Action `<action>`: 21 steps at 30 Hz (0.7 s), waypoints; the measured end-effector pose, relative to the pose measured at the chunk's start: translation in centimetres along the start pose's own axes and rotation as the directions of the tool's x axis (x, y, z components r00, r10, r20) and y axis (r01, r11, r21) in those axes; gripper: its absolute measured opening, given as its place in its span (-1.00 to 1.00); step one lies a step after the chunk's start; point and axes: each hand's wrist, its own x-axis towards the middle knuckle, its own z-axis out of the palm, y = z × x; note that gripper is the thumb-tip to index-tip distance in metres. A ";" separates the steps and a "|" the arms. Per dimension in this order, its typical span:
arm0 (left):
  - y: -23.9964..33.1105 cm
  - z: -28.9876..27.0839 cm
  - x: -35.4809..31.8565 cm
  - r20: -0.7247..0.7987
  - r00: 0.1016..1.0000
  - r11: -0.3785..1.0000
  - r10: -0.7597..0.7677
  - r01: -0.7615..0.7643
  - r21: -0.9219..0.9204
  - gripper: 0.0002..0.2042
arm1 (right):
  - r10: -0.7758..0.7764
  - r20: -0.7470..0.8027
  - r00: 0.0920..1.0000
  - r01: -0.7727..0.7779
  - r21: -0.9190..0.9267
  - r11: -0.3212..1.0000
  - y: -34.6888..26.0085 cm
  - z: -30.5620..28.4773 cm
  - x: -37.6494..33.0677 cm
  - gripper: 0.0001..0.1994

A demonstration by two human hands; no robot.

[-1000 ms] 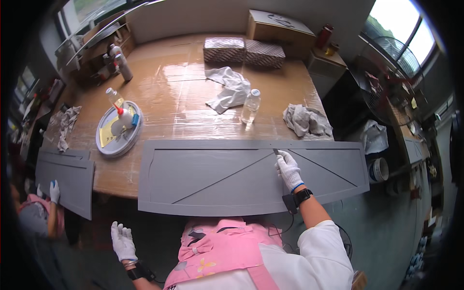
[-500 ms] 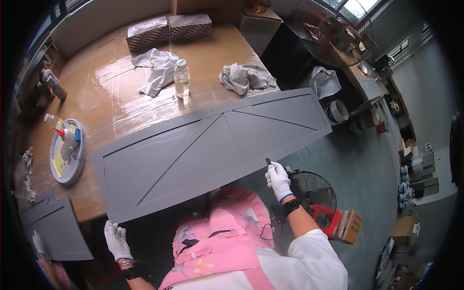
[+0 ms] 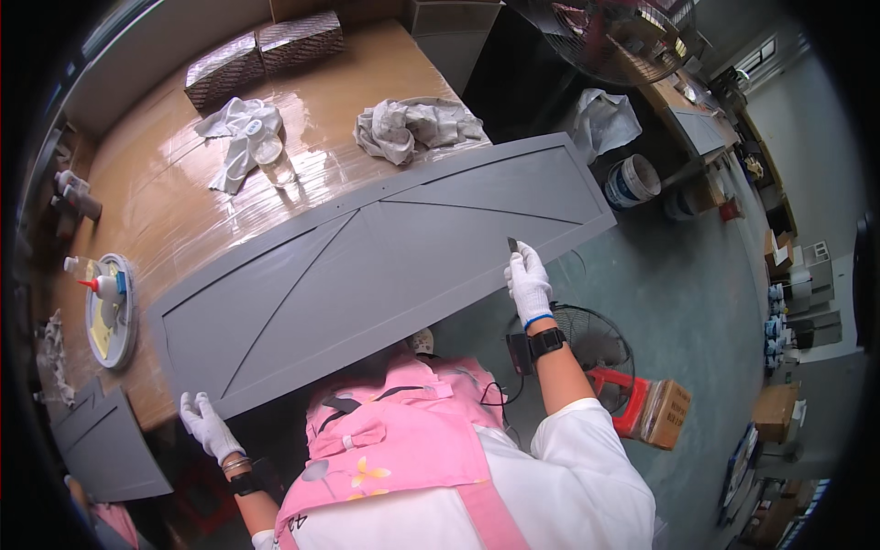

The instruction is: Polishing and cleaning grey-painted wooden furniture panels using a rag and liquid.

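A long grey panel with raised diagonal strips lies along the near edge of the brown table. My right hand, in a white glove, grips a small dark tool and presses its tip on the panel's near edge toward the right end. My left hand, also gloved, hangs below the panel's left corner with fingers apart and holds nothing.
On the table lie crumpled cloths, a clear plastic bottle, a round plate with glue bottles and two wrapped boxes. A smaller grey panel leans at lower left. A floor fan, a white bucket and cardboard boxes stand on the floor at right.
The view has swung so the panel looks more tilted. My right hand with the tool stays on the panel's near edge. My left hand hangs low at the left as before.
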 end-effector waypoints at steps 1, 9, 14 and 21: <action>0.8 1.1 -1.0 0.014 0.996 0.994 0.088 -0.088 0.061 -0.53 | -0.109 -0.028 0.994 0.106 -0.095 0.990 0.0 -0.3 1.4 -0.62; 7.4 12.0 -8.8 0.111 0.965 0.856 0.236 -0.261 0.446 -0.48 | -0.427 0.057 0.903 0.345 -0.690 0.637 -1.1 -0.9 10.3 -0.63; 6.5 15.1 -10.5 0.181 0.942 0.736 0.281 -0.333 0.590 -0.50 | -0.430 0.151 0.890 0.358 -0.815 0.456 -1.4 -0.1 11.6 -0.64; 5.1 16.0 -10.9 0.205 0.896 0.582 0.394 -0.416 0.699 -0.52 | -0.466 0.146 0.873 0.337 -0.871 0.358 -0.9 -0.4 12.2 -0.62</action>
